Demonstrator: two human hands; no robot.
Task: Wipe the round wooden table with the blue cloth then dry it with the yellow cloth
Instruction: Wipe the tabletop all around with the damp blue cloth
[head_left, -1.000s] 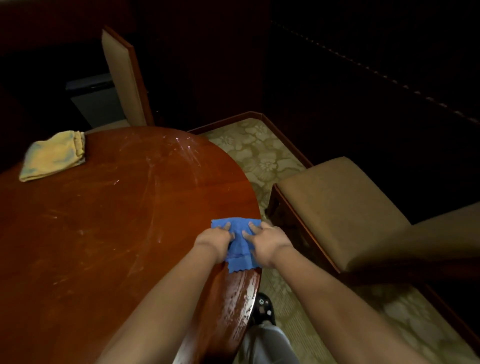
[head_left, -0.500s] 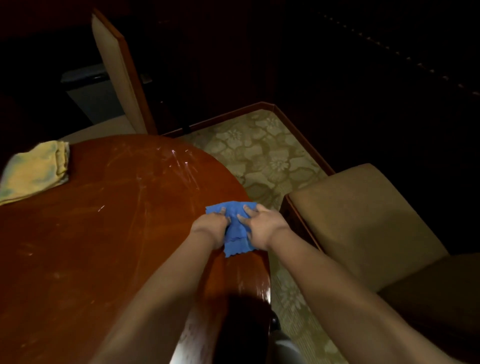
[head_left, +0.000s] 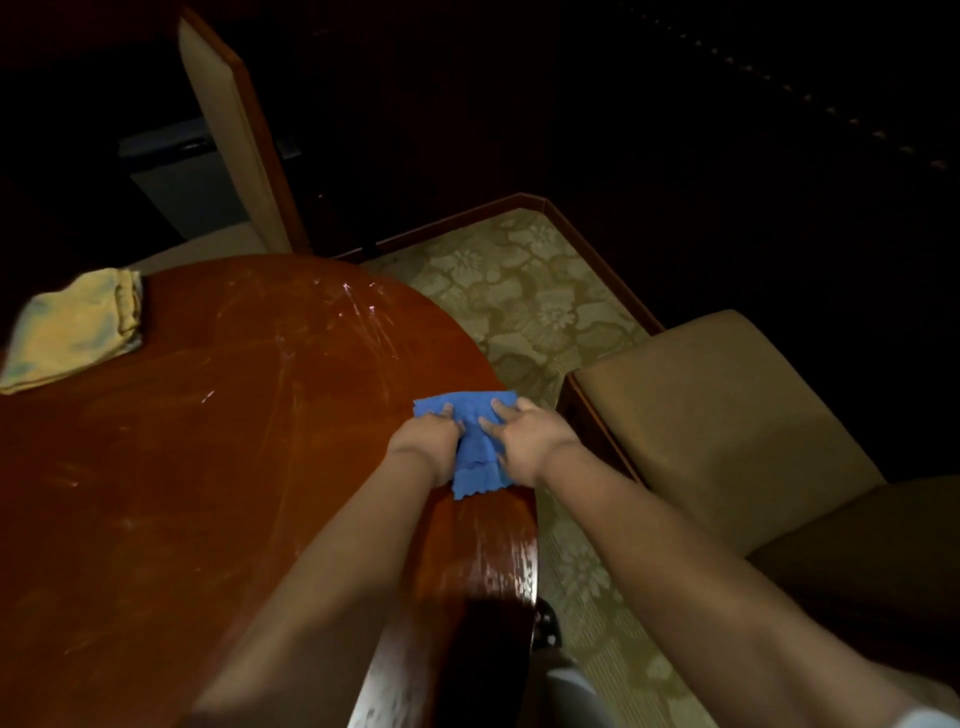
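Observation:
The round wooden table (head_left: 218, 467) fills the left and middle of the head view, with smears and wet streaks on its top. The blue cloth (head_left: 470, 415) lies bunched at the table's right edge. My left hand (head_left: 428, 441) grips the cloth's left side with curled fingers. My right hand (head_left: 530, 441) presses on its right side with its fingers fairly straight. The folded yellow cloth (head_left: 78, 327) lies on the far left of the table, away from both hands.
A tan upholstered chair seat (head_left: 717, 426) stands close to the table's right edge. Another chair's backrest (head_left: 234, 135) rises behind the table. Patterned carpet (head_left: 530, 301) covers the floor between them. My shoe shows below the table edge.
Both hands have slid the blue cloth a little farther away along the table's right edge. The yellow cloth has not moved on the table.

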